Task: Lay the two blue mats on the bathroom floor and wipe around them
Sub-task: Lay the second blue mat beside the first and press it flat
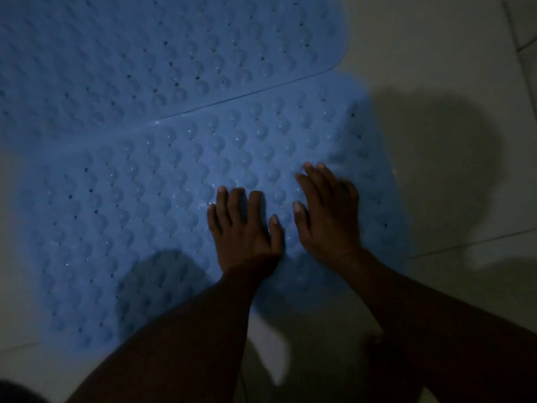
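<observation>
Two blue rubber mats with rows of bumps and small holes lie flat on the pale tiled floor. The far mat (139, 56) fills the upper left, and its lower edge overlaps the near mat (122, 216). My left hand (247, 228) presses palm-down on the near mat with its fingers straight and spread. Beside it my right hand (328, 210) lies flat on the same mat, nearer its right edge. Neither hand holds anything. No cloth is in view.
Pale floor tiles (453, 48) with grout lines run along the right side and the bottom. Dark shadows of my arms fall on the floor at right and on the mat's lower part. The room is dim.
</observation>
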